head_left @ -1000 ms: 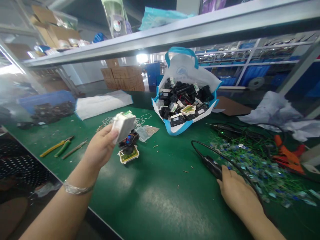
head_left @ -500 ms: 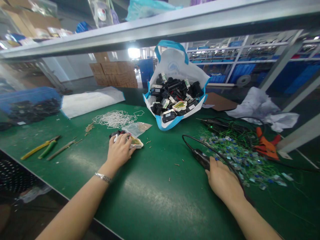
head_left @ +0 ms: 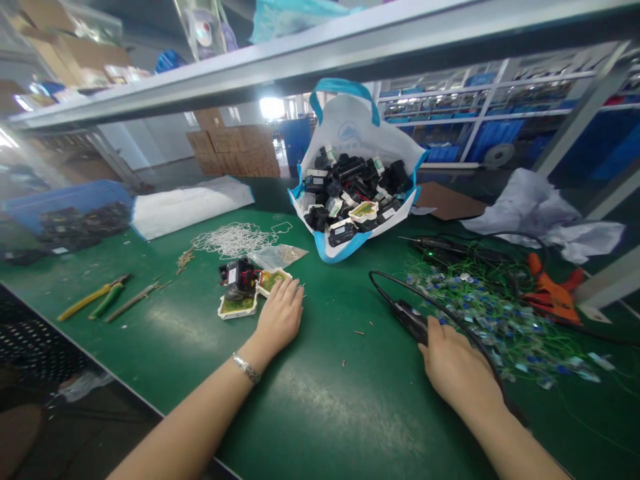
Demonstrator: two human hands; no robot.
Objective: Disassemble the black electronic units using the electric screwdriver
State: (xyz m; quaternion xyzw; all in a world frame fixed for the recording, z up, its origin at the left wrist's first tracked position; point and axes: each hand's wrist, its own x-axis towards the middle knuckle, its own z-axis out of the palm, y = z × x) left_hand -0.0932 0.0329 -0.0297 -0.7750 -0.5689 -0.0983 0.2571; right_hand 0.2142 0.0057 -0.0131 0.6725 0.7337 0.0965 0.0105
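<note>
My left hand [head_left: 281,312] rests on the green bench, fingers stretched forward beside a white-rimmed plastic shell [head_left: 270,280] with a yellow-green inside. Small screws lie partly hidden by the fingertips. Left of it a black module with red wires [head_left: 240,277] sits by a second white-rimmed shell [head_left: 238,307]. My right hand [head_left: 457,363] is wrapped round a black corded electric screwdriver [head_left: 411,320]. Its cord loops up from the far end and back over the hand; the bit is out of sight. A few loose screws [head_left: 359,333] lie between the hands.
A white-and-blue bag [head_left: 345,250] full of black modules stands at the back. Clipped green wire scraps [head_left: 495,327] and an orange clamp [head_left: 550,293] lie right. Pliers [head_left: 100,293], white cords [head_left: 235,239] and a clear screw packet [head_left: 285,255] lie left. A shelf [head_left: 300,47] spans overhead.
My left hand has let go of the black module and shifted right, to the shell's edge and the loose screws. My right hand keeps hold of the electric screwdriver. The view has turned slightly.
</note>
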